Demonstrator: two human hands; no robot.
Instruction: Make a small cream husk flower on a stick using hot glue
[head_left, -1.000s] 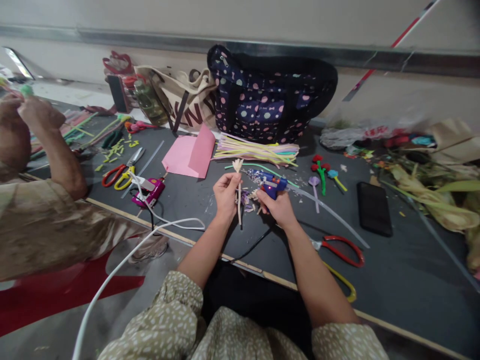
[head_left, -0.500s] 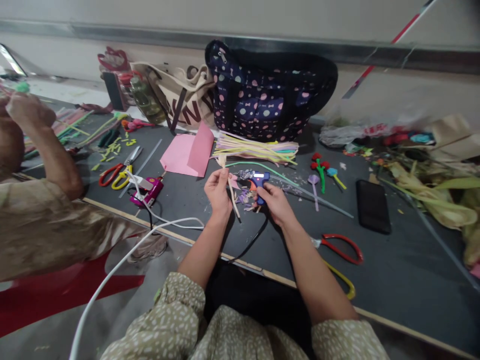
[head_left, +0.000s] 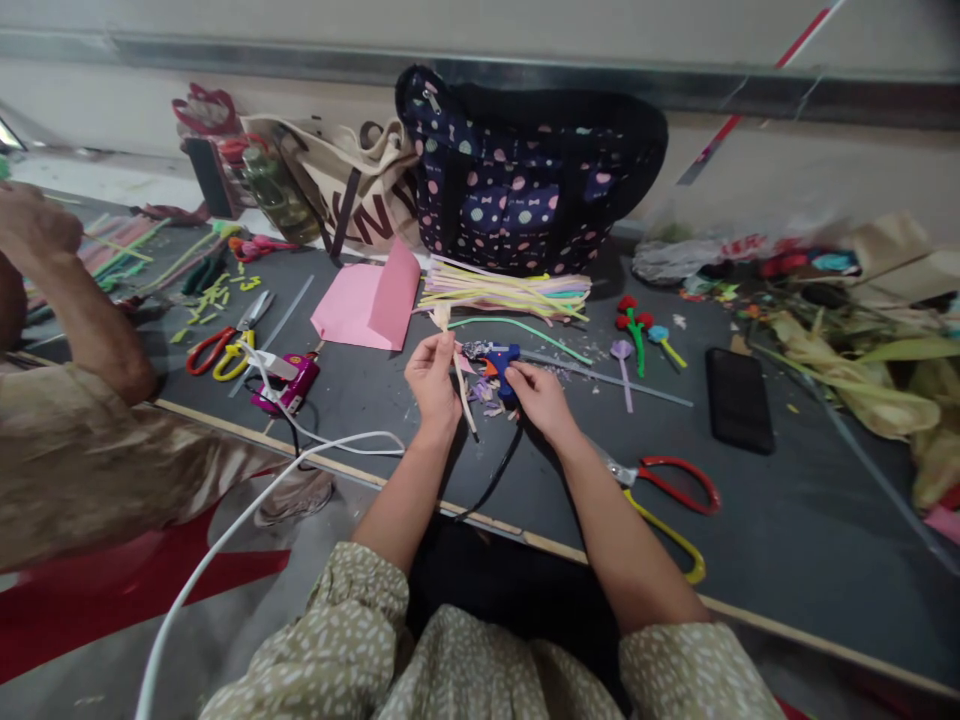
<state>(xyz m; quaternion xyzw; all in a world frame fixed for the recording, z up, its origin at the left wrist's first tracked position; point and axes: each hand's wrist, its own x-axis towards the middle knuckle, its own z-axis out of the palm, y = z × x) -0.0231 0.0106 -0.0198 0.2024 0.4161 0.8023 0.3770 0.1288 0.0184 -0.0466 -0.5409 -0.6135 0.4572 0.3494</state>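
Observation:
My left hand (head_left: 435, 380) is closed in a pinch on a small cream pipe-cleaner flower (head_left: 442, 317); its pale stem slants down below my fingers. To the right, my right hand (head_left: 541, 398) has its fingertips together at the back of a blue glue gun (head_left: 504, 375) with an orange trigger. The gun's nozzle points left, and a black cord (head_left: 496, 480) trails from it toward the table edge. Lilac scraps (head_left: 487, 395) lie on the table beneath and beside the gun.
Behind my hands are a bundle of pipe cleaners (head_left: 502, 293), pink paper (head_left: 360, 305) and a dotted bag (head_left: 517, 190). Red-and-yellow scissors (head_left: 679, 487), a phone (head_left: 739, 400) and finished flowers (head_left: 636, 330) lie right. Left are a magenta power strip (head_left: 294, 385), scissors (head_left: 232, 340) and a co-worker's arm (head_left: 97, 310).
The right hand's fingers have drawn back from around the gun's handle to its rear, and the gun sits slightly further left. The left hand still holds the flower. The view has shifted slightly.

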